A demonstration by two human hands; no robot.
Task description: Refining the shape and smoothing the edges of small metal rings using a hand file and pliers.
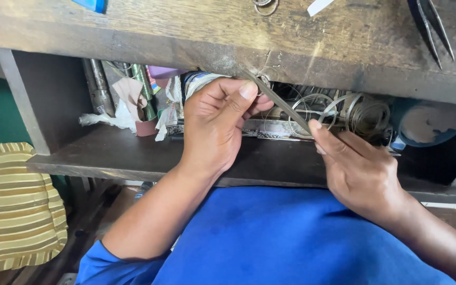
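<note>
My left hand pinches a small metal ring between thumb and fingers, pressed against the front edge of a worn wooden bench. My right hand grips the lower end of a thin metal file, which slants up and left until its tip meets the ring at the bench edge. Both hands are held just below the bench top, in front of a lower shelf. Most of the ring is hidden by my left fingers.
The dark lower shelf holds coils of wire, metal tubes, crumpled paper and a blue tub. On the bench top lie pointed tweezers and small rings. A striped yellow cushion sits at the left.
</note>
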